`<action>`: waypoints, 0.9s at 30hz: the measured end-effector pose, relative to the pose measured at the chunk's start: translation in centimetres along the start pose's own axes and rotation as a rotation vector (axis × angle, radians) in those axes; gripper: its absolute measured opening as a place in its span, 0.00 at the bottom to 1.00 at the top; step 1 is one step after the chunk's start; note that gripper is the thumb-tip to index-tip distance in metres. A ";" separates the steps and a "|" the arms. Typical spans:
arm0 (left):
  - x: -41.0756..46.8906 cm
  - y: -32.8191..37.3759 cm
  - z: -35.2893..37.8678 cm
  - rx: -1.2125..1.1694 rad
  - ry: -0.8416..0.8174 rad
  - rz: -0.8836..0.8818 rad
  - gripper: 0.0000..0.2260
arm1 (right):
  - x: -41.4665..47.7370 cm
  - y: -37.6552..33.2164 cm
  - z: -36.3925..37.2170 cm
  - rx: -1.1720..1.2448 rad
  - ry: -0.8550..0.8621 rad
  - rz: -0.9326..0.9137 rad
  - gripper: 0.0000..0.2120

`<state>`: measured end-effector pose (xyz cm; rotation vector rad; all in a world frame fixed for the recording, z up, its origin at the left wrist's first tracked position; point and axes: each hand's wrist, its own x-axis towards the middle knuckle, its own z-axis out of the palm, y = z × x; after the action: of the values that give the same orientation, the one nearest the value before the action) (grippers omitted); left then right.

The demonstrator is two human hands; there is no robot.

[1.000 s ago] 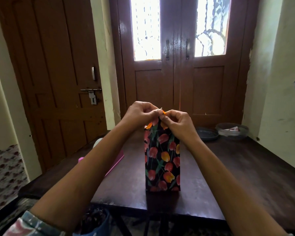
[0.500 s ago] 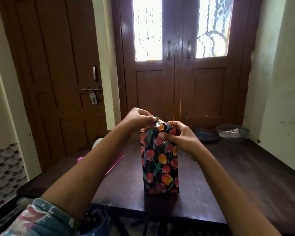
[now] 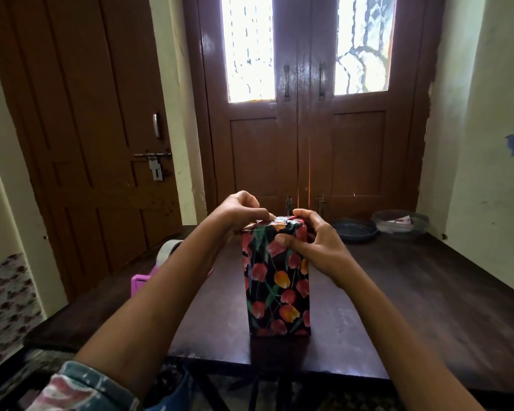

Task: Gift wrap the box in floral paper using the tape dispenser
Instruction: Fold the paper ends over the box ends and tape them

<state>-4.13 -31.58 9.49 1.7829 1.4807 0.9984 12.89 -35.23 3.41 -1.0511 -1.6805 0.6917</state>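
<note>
In the head view, the box stood upright on end at the centre of the frame, near the front edge of the dark wooden table. The floral paper, black with red and orange tulips, covered every face that showed.

The left hand sat over the box's top with its fingers curled down, pinching the folded paper there, probably to keep the end flap flat. The right hand clasped the upper corner on the frame's right. Its thumb pressed on the near face and its fingers hooked over the top edge, which likely steadied the tall box against tipping. A shiny strip on top may have been tape, but I could not tell.

The tape dispenser, pink with a pale roll, lay at centre left, partly hidden behind the left forearm and within reach.

Towards the right rear of the table were a dark dish and a clear container. Behind them were brown double doors with bright glass panes, and a bolted door stood at upper left. The walls were pale.
</note>
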 end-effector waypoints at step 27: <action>1.0 -0.6 0.6 -0.229 -0.233 -0.265 0.06 | -0.2 -3.1 0.1 -0.646 0.007 -0.200 0.20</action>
<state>-3.81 -30.49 8.82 1.4433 1.3540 0.7642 11.81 -36.84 5.83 -1.2881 -2.0249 -0.0012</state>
